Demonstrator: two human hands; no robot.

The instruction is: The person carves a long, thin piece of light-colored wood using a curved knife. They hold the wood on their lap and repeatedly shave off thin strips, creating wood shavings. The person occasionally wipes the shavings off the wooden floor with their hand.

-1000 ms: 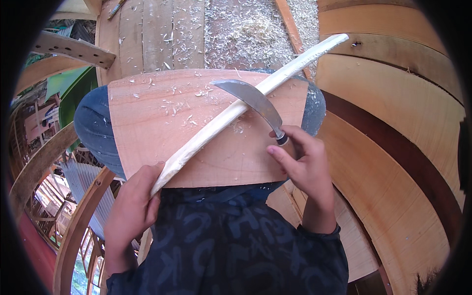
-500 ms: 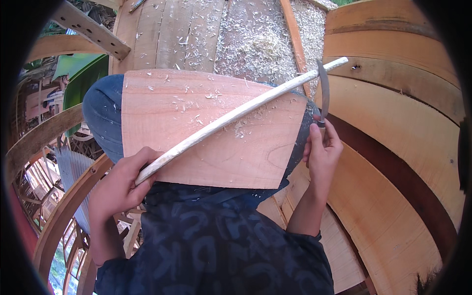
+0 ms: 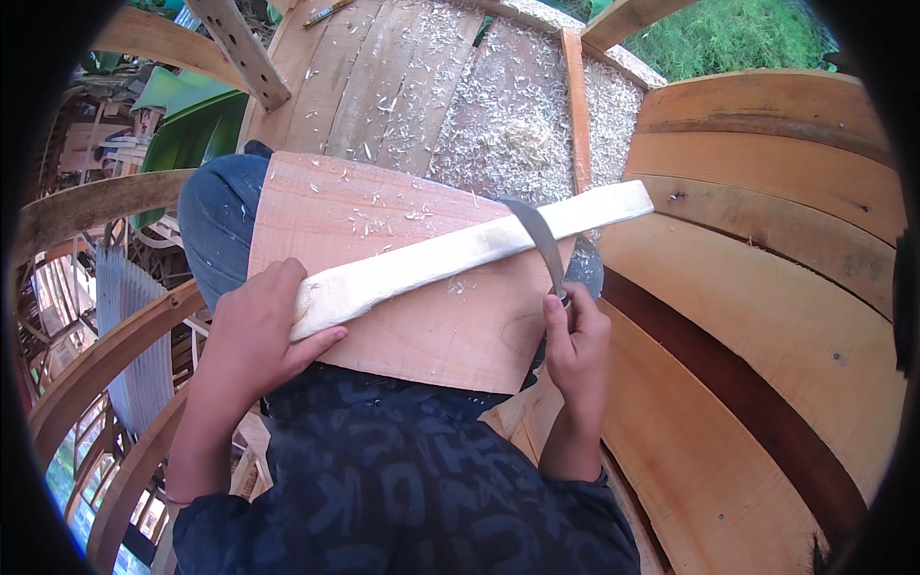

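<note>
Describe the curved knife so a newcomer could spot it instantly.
Find the pinkish board across the person's blue trousers, then the long pale wood piece slanting over it. Toward that piece's right end, the right hand holds the curved knife. Its grey, bowed blade stands out against the pale, straight wood it crosses.

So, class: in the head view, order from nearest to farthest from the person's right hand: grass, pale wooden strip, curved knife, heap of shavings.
1. Curved knife: held in the right hand.
2. Pale wooden strip: crossed by the knife.
3. Heap of shavings: beyond the strip.
4. Grass: farthest, upper right.
</note>
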